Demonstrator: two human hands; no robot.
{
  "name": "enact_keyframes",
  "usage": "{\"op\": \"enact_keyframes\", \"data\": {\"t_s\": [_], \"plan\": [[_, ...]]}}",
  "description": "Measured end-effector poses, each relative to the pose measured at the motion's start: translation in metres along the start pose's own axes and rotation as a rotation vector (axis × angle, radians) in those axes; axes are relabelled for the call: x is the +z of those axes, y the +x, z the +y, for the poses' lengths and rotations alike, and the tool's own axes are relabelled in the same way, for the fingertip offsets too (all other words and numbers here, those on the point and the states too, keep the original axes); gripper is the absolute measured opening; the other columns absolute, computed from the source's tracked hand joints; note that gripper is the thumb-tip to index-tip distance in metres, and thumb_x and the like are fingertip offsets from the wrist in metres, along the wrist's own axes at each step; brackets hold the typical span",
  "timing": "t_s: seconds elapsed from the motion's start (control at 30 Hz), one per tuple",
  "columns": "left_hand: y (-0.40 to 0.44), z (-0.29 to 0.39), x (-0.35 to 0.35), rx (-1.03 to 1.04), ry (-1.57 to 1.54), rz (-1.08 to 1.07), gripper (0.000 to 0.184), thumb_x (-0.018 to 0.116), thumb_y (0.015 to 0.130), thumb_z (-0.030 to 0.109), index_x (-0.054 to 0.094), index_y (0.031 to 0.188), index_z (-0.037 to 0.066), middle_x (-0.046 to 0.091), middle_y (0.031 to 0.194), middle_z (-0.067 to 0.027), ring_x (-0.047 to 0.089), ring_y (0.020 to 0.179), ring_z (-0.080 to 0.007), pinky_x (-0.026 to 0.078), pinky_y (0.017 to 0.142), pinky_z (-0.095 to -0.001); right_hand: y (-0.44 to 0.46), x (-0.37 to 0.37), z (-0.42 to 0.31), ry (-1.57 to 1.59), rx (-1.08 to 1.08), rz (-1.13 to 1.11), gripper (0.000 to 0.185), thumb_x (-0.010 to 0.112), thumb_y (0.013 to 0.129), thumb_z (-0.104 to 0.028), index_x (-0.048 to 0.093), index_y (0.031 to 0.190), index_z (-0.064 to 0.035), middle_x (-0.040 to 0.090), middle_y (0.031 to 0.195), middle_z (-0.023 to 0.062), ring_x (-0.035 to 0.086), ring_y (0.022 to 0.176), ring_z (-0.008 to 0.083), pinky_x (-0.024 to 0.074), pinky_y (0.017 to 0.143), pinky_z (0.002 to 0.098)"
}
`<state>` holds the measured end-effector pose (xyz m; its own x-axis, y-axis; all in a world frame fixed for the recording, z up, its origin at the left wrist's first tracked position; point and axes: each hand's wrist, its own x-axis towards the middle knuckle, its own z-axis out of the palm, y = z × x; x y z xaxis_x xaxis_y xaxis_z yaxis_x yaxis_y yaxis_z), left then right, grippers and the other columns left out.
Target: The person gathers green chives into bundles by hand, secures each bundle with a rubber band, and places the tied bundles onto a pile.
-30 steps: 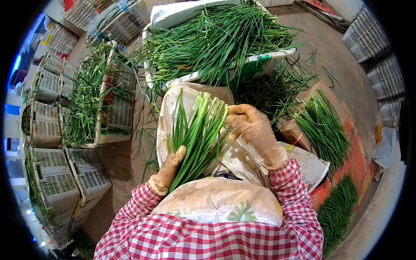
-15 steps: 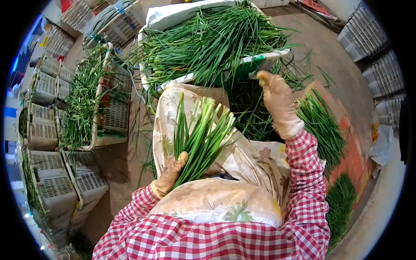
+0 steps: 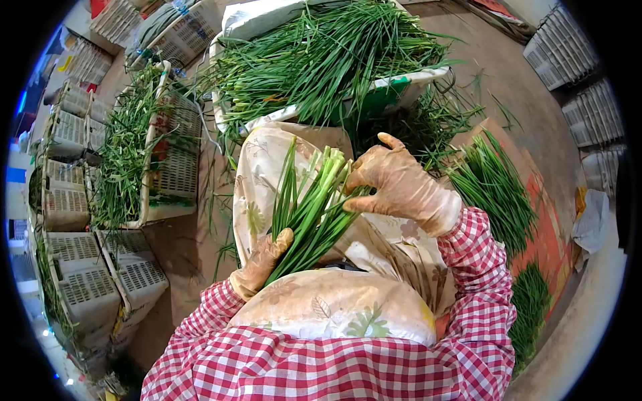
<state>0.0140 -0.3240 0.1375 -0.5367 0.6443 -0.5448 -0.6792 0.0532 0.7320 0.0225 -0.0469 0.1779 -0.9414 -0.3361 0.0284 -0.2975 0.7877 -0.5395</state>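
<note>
My left hand [image 3: 262, 264], in a stained tan glove, is closed around the lower part of a bunch of green chives [image 3: 314, 210]. The bunch lies slanted over my lap, its pale cut ends pointing up and away. At the bunch's right edge is my right hand [image 3: 401, 184], also gloved. Its thumb and curled fingers are apart, with tips by the stems, and one finger sticks up. Whether those tips pinch a leaf is hard to see. Under the bunch, a floral apron [image 3: 374, 301] covers my lap.
A white crate [image 3: 281, 119] heaped with loose chives [image 3: 328, 63] stands ahead. Bundled chives [image 3: 495, 194] lie at right, with more greens [image 3: 529, 314] nearer me. Crates with leafy scraps [image 3: 124, 154] stand left. Stacked crates [image 3: 562, 50] line the right side.
My right hand has come down and left from beside the crate to the bunch's right edge, its fingers spreading. My left hand still holds the bunch in nearly the same place.
</note>
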Motion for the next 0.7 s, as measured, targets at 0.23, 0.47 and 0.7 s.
{"op": "enact_keyframes", "data": {"t_s": [0.23, 0.47, 0.7], "plan": [[-0.002, 0.003, -0.004, -0.022, -0.008, -0.001, 0.058, 0.054, 0.090, 0.048, 0.049, 0.126, 0.003, 0.061, 0.112, -0.0076, 0.062, 0.092, -0.0148, 0.053, 0.078, -0.0279, -0.001, 0.028, -0.004, 0.014, 0.016, 0.156, 0.020, 0.071, 0.076, -0.031, 0.070, 0.086, -0.0137, 0.067, 0.085, 0.0034, 0.059, 0.098, 0.0209, 0.0212, 0.107, 0.0462], [-0.004, 0.000, 0.001, -0.044, -0.186, 0.037, 0.059, 0.051, 0.090, 0.051, 0.050, 0.125, 0.003, 0.061, 0.112, -0.0086, 0.062, 0.092, -0.0171, 0.053, 0.078, -0.0299, -0.001, 0.037, 0.025, 0.326, 0.287, 0.418, 0.018, 0.059, 0.089, -0.023, 0.063, 0.090, -0.0056, 0.065, 0.074, 0.0076, 0.065, 0.073, 0.0201, 0.0454, 0.083, 0.0383], [-0.008, -0.007, -0.014, 0.068, 0.102, 0.080, 0.058, 0.046, 0.094, 0.047, 0.045, 0.131, 0.001, 0.056, 0.121, -0.0056, 0.054, 0.105, -0.0119, 0.045, 0.090, -0.0251, -0.007, 0.030, 0.115, 0.054, 0.608, 0.707, 0.023, 0.050, 0.093, -0.016, 0.055, 0.108, -0.0001, 0.066, 0.076, 0.0123, 0.065, 0.070, 0.0269, 0.0507, 0.071, 0.0377]]}}
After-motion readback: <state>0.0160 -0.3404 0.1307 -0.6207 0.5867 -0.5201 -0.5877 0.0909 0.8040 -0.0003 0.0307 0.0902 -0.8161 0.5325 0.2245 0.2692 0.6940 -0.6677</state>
